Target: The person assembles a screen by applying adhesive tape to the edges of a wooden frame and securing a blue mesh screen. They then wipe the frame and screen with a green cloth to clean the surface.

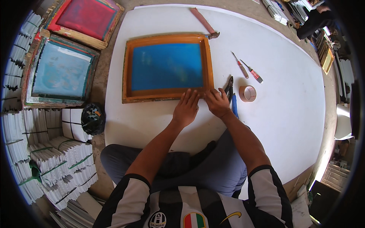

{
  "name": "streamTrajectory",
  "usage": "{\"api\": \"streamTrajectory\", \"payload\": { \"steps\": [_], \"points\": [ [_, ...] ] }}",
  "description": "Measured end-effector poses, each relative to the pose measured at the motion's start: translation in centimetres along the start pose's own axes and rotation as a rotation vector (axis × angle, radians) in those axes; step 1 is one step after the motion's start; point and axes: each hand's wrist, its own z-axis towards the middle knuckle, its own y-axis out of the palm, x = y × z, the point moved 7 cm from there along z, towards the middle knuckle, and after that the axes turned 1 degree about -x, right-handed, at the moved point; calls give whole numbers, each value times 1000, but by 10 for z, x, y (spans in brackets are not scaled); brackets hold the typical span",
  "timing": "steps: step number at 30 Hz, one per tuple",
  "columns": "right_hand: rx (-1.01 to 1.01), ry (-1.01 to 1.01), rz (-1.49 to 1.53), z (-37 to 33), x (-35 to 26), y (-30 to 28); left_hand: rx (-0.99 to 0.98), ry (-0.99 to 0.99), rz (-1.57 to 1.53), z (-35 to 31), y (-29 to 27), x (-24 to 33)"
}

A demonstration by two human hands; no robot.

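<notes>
A wooden screen-printing frame (127,72) with stretched blue mesh (167,64) lies flat on the white board, its inner border brown. My left hand (186,108) rests on the near rail, right of its middle, with the fingers stretched out side by side. At the near right corner is my right hand (217,102), its fingers slightly bent and apart, touching the frame; nothing shows in its grip. Just beyond the right hand lie pliers (234,104) with blue handles, partly hidden by it. A roll of brown tape (247,93) is to their right.
A hammer (204,22) lies past the frame's far right corner. Two screwdrivers (240,65) are right of the frame. Further frames, one red (85,19) and one pale blue (61,72), stand left beside tied paper stacks (62,163) and a black plastic bundle (93,119).
</notes>
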Motion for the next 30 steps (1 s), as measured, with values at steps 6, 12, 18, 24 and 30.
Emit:
{"api": "streamTrajectory", "payload": {
  "steps": [6,12,18,24,30],
  "points": [
    [-33,1,-12,-6,5,3,-11,-67,21,0,-23,-15],
    [-158,-90,33,0,-12,12,-41,-120,10,-23,-22,-28],
    [-52,-83,45,5,-17,6,-49,-116,89,-54,-36,-60],
    [-46,-77,37,12,-21,2,-33,-231,141,-92,-76,-142],
    [-211,-3,163,43,-41,11,-114,-278,209,-124,-99,-169]
  ]
}}
